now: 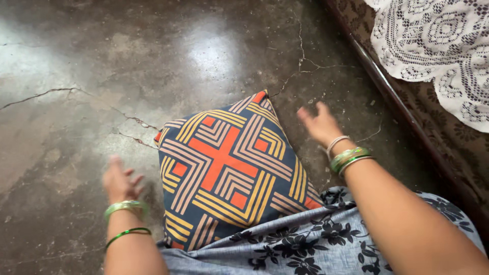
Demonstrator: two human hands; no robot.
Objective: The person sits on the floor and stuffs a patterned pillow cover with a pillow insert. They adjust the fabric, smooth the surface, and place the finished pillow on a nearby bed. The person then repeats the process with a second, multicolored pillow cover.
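Note:
A square cushion (229, 168) lies on the floor in front of me, dark blue with orange, yellow and pink line patterns. My left hand (120, 181) hovers just left of the cushion, fingers spread, holding nothing. To the right of the cushion's upper corner is my right hand (319, 124), also apart from it, fingers loose and empty. Both wrists carry green bangles. The cushion's near edge is covered by my grey floral garment (316, 239).
The floor (102, 66) is dark polished concrete with cracks. At the right runs the dark edge of a piece of furniture (402, 109) with a brown patterned cover, and a white lace cloth (438, 46) hangs over it.

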